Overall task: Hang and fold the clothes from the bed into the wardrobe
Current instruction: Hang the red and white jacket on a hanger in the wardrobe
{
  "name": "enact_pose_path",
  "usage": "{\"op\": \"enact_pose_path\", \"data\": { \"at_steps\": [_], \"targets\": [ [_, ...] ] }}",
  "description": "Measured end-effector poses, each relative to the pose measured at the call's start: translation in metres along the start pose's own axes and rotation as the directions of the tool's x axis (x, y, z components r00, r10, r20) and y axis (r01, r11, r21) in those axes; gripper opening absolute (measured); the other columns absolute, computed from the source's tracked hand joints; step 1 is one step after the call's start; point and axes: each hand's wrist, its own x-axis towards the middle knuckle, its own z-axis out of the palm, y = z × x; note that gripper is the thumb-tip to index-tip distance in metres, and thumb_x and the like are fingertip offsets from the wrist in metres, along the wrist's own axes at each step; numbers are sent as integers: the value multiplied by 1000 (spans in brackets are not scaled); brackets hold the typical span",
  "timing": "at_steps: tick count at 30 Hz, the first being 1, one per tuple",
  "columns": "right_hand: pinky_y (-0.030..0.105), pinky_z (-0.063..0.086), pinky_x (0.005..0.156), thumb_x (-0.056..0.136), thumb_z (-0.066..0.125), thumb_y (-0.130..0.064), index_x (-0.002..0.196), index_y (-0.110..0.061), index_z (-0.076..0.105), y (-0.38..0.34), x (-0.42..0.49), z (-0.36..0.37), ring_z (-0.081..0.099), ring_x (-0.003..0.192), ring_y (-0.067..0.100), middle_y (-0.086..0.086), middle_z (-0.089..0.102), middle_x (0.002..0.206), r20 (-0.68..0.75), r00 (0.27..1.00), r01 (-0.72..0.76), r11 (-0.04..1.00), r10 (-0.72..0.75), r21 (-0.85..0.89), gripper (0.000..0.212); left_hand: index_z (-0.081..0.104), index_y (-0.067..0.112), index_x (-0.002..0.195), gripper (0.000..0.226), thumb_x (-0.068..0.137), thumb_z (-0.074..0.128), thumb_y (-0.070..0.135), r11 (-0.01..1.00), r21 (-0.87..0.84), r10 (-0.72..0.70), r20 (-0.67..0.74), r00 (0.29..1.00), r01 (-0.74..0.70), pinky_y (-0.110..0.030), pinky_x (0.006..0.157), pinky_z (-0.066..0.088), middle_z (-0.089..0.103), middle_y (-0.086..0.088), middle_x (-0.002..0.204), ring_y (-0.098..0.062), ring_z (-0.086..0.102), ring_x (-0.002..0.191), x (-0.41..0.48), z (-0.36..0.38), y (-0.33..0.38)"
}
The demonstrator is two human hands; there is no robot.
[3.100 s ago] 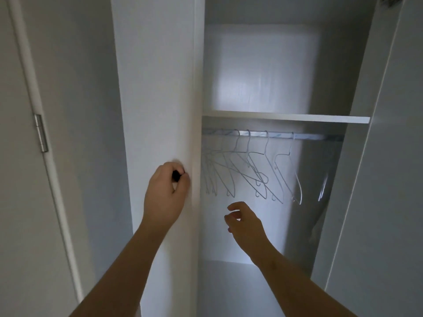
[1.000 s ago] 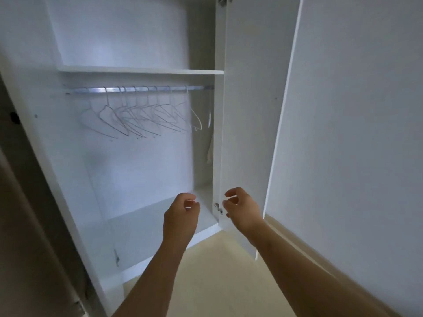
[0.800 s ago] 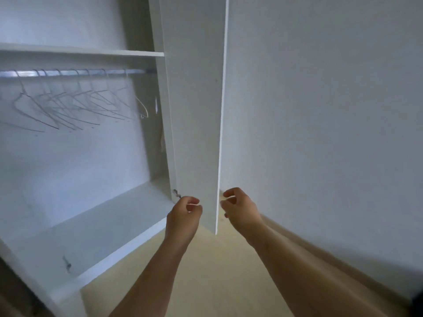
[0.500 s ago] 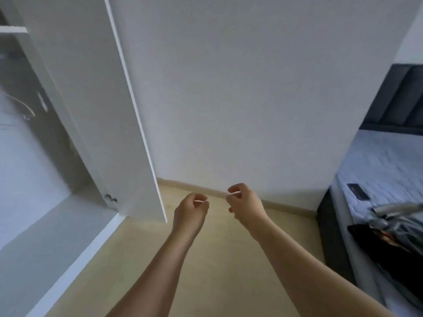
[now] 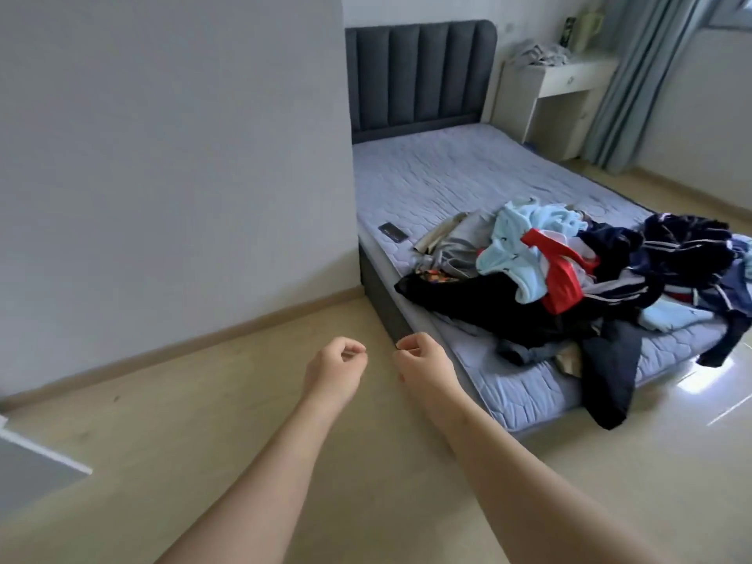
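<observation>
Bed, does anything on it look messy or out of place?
Yes. A clothes pile lies heaped and unfolded at the foot of the bed, and one dark garment from it hangs over the edge toward the floor.

Clothes [image 5: 569,274] — dark, blue, red — heaped, tangled, at bed's [image 5: 439,177] foot

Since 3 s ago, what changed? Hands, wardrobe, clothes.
The left hand let go of the door knob it gripped; the right hand drew back out of the wardrobe. The view swung right, from the opened wardrobe to the bed. Unchanged over the last second: both hands empty, loosely curled, side by side; the clothes pile untouched on the bed.
</observation>
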Motion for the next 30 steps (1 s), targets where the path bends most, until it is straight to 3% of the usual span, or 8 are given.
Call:
{"op": "enact_pose_path", "data": {
  "at_steps": [3,7,10,13,17,20,24,30],
  "targets": [
    [25,46,59,85,50,-20,85,-28,52,26,12,-54,59,73,15,-5,60,84,-81,995,-64,997,66,31,8,56,28,71,19,83,57,14,1000,24,16,101,995,-18,-26,62,43,60,6,61,-19,60,71,5,56,20],
    [26,45,60,85,49,-20,91,-24,52,56,32,-123,59,77,15,-4,60,89,-157,981,-115,993,111,-14,8,57,19,80,13,86,54,7,999,-26,40,200,979,-35,-15,49,39,56,3,63,-14,54,63,12,127,49],
    [35,51,74,85,45,-19,89,-24,52,72,49,-164,63,86,21,-5,60,87,-176,971,-166,986,163,-4,10,55,9,86,10,88,51,0,998,-59,44,243,969,-31,-6,39,32,52,-2,65,-10,47,57,18,170,69],
    [35,51,77,86,45,-17,94,-22,53,80,65,-191,62,89,23,-2,59,90,-184,964,-190,982,189,14,13,55,11,83,13,88,51,0,998,-55,33,270,962,-19,-8,42,34,52,-2,65,-11,48,58,29,202,81],
    [21,44,53,86,43,-15,95,-22,53,87,104,-216,57,67,14,-4,59,87,-178,956,-223,972,234,81,15,56,25,75,19,86,53,9,1000,-8,-5,298,955,8,-25,62,41,59,4,70,-19,58,72,66,239,93],
    [23,43,57,85,45,-12,86,-23,52,90,141,-228,54,65,11,-6,58,76,-203,947,-240,968,250,71,13,57,28,75,19,85,55,13,1000,31,-9,322,947,-1,-33,68,45,61,5,68,-22,60,74,102,261,105],
    [28,45,67,84,47,-11,85,-22,53,86,206,-242,58,77,20,-2,59,81,-236,930,-264,959,281,98,13,59,29,72,17,83,57,16,999,45,6,315,949,-21,-25,58,46,62,11,59,-17,63,70,165,287,126],
    [26,46,60,84,50,-16,81,-29,52,71,308,-266,58,73,16,-5,60,85,-261,908,-300,943,329,143,13,58,30,73,16,85,56,20,991,113,28,366,930,-75,-22,61,47,64,11,72,-12,66,74,268,318,176]
  ]
}}
